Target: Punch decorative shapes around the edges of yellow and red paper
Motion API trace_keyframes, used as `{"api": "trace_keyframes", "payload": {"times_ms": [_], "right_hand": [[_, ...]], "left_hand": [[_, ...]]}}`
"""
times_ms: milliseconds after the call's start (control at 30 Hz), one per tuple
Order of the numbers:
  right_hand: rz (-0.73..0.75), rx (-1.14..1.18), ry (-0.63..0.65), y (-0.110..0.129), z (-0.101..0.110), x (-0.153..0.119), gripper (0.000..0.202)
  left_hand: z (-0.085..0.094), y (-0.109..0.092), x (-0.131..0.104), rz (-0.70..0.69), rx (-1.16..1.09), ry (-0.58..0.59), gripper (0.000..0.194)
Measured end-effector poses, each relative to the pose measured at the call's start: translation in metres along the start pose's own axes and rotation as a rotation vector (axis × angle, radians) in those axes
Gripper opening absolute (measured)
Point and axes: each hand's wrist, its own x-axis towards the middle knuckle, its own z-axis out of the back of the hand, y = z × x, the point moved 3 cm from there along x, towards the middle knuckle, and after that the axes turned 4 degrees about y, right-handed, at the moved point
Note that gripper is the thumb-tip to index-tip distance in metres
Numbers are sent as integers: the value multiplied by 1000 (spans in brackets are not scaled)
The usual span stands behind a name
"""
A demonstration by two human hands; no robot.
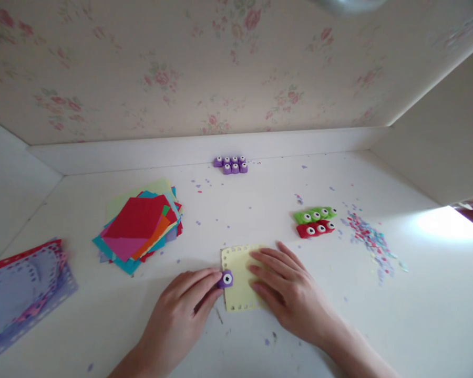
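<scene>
Left grip pinches a small purple punch between thumb and fingertips; the punch sits over the left edge of a pale yellow sheet, which lies on the desk directly in front of the person. Right grip rests flat on the sheet's right part, fingers slightly spread. Principal risk, as judged: a crooked or overlapping hole at the left margin, caused by the sheet turning under too light a right grip, or by the punch seating out of line with the holes along the other margins. The narrow paper between neighbouring holes may tear if the punch is pulled away while caught. Further out, loose cut-outs such as the purple scrap on the near side could lodge beneath the sheet and tilt it. The red punches and confetti to the right could be scattered by a careless arm; the stacked coloured paper at left lies askew and could slide if brushed.
</scene>
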Motion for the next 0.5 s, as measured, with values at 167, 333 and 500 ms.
{"api": "trace_keyframes", "payload": {"times_ms": [167, 333, 500], "right_hand": [[17, -11, -5, 0, 1, 1, 28], [86, 32, -99, 12, 6, 4, 31], [227, 54, -158, 38, 8, 12, 25]], "left_hand": [[0, 1, 0, -2, 11, -8, 23], [1, 0, 2, -4, 12, -13, 23], [2, 1, 2, -16, -5, -36, 22]]}}
